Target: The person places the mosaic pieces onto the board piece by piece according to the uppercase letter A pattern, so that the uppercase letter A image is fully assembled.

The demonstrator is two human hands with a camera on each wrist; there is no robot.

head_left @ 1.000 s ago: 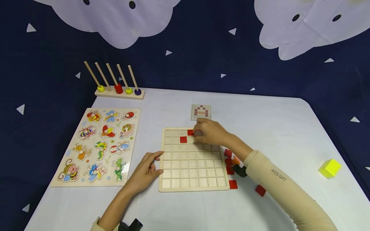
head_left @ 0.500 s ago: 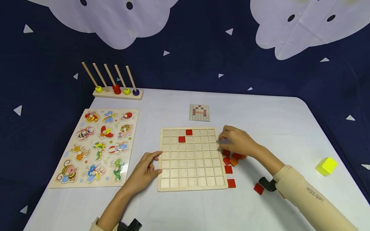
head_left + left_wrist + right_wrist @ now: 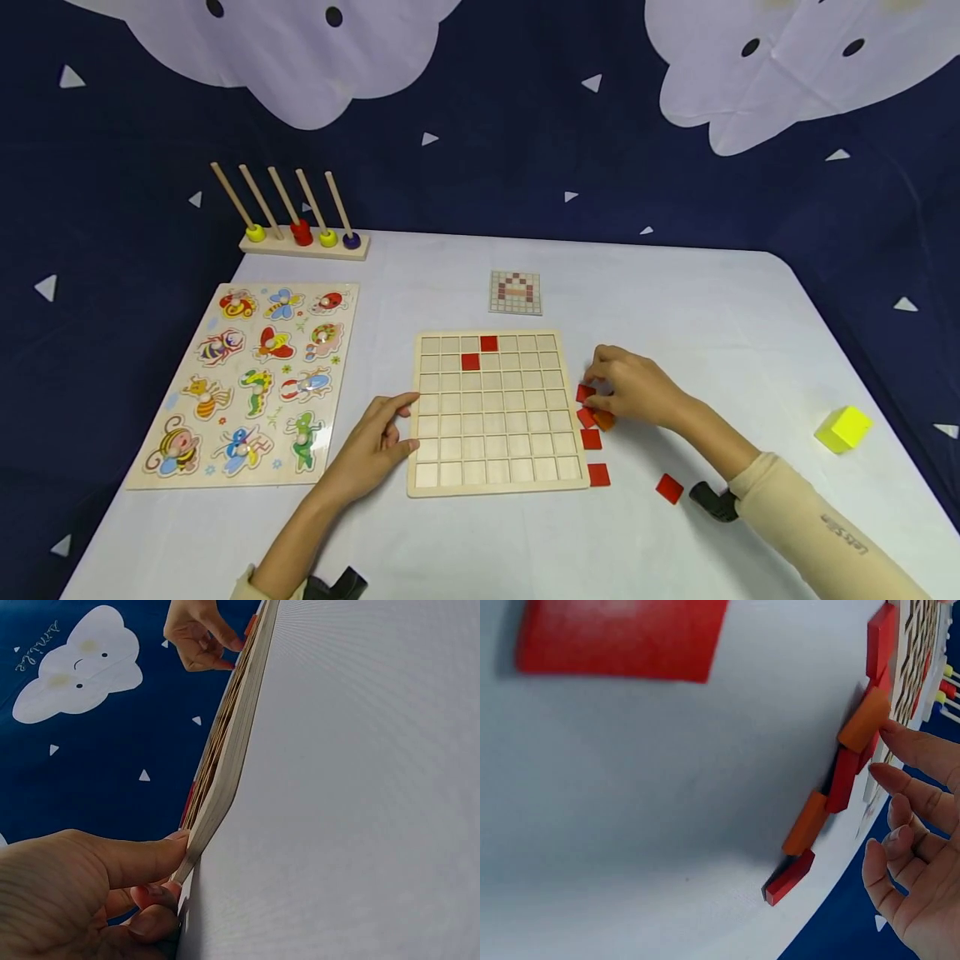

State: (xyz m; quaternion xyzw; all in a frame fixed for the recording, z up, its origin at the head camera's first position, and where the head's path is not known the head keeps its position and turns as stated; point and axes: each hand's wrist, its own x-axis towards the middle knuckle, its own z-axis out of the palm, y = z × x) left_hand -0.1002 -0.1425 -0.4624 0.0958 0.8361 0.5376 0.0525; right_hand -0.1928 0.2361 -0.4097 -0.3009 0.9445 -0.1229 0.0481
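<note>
- Several loose red and orange tiles [image 3: 592,408] lie in a cluster on the worktop [image 3: 675,317] just beside the right edge of the wooden grid board [image 3: 495,414]; the right-wrist view shows some of them overlapping and propped on edge.
- Right hand [image 3: 633,387] sits over the upper end of that cluster, fingers bent down to the tiles; from the right-wrist view the fingertips [image 3: 900,735] touch an orange tile [image 3: 864,720], but whether a tile is actually pinched cannot be told.
- Left hand [image 3: 375,442] rests at the left edge of the grid board, thumb on the rim and fingers curled under it, gripping the board's edge, as the left-wrist view shows.
- Two red tiles [image 3: 480,352] already sit in the grid board, in the top two rows, diagonally touching at the corners.
- More red tiles lie apart from the cluster: one [image 3: 597,474] at the board's lower right corner, one [image 3: 669,488] further right of the board.
- Beyond the board's far edge lies a small pattern card [image 3: 515,292].
- Left of the board lies an insect peg puzzle [image 3: 251,379]; beyond that, a rack of wooden rods with coloured rings [image 3: 300,225].
- Well to the right of the board sits a yellow cube [image 3: 843,428].
</note>
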